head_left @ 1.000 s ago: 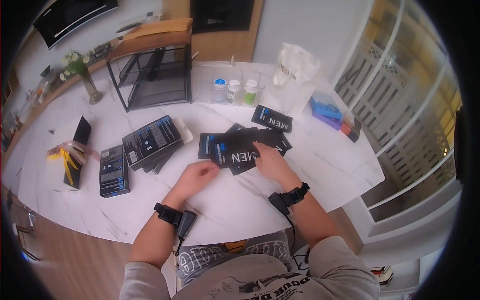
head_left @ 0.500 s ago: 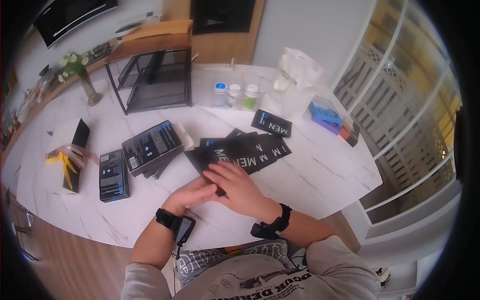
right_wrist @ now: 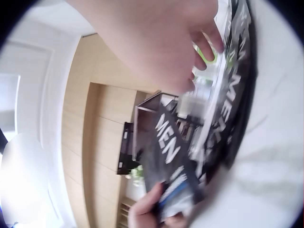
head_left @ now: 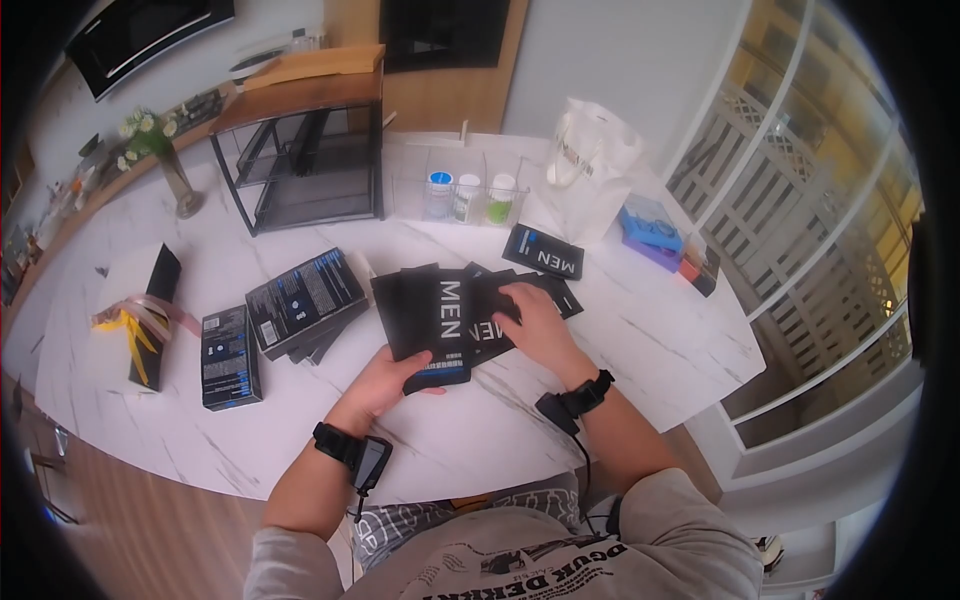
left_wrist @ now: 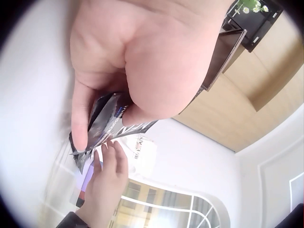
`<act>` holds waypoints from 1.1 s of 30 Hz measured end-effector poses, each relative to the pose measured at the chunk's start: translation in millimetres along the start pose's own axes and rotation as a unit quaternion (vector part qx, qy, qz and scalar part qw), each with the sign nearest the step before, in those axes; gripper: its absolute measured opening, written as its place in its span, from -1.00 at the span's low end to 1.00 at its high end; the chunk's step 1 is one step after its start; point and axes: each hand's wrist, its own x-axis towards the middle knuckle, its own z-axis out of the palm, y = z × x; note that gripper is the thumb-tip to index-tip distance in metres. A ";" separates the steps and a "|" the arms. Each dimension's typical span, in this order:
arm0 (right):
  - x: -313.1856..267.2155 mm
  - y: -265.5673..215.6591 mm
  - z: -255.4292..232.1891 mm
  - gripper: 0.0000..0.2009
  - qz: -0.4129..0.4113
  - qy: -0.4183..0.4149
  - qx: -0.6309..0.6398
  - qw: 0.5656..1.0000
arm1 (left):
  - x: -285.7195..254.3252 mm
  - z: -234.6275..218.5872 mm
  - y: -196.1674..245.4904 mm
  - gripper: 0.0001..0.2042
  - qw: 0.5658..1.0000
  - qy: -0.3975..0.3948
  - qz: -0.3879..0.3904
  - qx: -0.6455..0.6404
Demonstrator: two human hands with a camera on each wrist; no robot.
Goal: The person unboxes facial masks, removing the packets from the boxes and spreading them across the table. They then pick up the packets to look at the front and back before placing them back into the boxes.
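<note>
My left hand [head_left: 382,380] holds black flat packets [head_left: 443,325] lettered MEN, thumb on top and fingers beneath. They stand tilted in the left wrist view, the thumb along the near side. A spread pile of like packets [head_left: 500,330] lies on the table just right of them. Over that pile is my right hand [head_left: 545,330], its fingers loosely bent and the fingertips right at the packets. In the right wrist view, its fingers hang by the edge of the pile [right_wrist: 232,102]. Behind the pile lies a separate MEN packet [head_left: 543,250].
Black boxes [head_left: 308,300] are stacked to the left, with another box [head_left: 230,355] beside them. A ribbon-tied box [head_left: 150,318] stands farther left. At the back are a mesh rack [head_left: 305,190], a clear bin with bottles [head_left: 468,198], a white bag [head_left: 592,165] and blue boxes [head_left: 652,228].
A second ago my left hand was empty beside the pile. Both hands then met over packets at the near side. My left hand now holds packets, and the right is back at the pile.
</note>
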 end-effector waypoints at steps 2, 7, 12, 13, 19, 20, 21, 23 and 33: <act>0.3 5.9 3.5 -0.39 -0.026 -0.009 -0.148 0.989 | 0.7 1.6 -0.2 -0.69 0.999 0.031 0.024 0.013; -3.0 -7.0 1.6 -0.35 -0.017 -0.066 -0.202 0.977 | 3.9 -0.5 0.1 -0.70 0.997 0.053 0.019 0.044; -7.3 0.4 5.8 -0.54 0.002 -0.037 -0.112 0.993 | 3.0 1.8 0.4 -0.70 0.997 0.062 0.019 0.049; -8.4 4.8 7.3 -0.59 0.010 -0.025 -0.088 0.996 | 2.1 3.2 1.6 -0.70 0.997 0.060 0.020 0.049; 0.2 27.6 0.6 -0.77 0.098 0.156 0.263 0.947 | -0.6 5.0 4.1 -0.69 0.997 0.052 0.040 0.048; 2.4 29.1 -4.1 -0.78 0.144 0.161 0.379 0.900 | -0.8 5.6 4.6 -0.69 0.996 0.056 0.043 0.048; 2.1 29.1 -11.3 -0.79 0.128 0.160 0.442 0.873 | -0.4 4.6 4.7 -0.69 0.996 0.059 0.036 0.057; -1.2 28.6 -16.1 -0.78 0.109 0.097 0.510 0.847 | 1.8 2.6 4.0 -0.70 0.995 0.066 0.023 0.074; -11.3 1.6 -13.7 -0.39 -0.014 -0.056 0.301 0.952 | 4.1 -4.4 -2.0 -0.72 0.996 0.040 0.015 0.075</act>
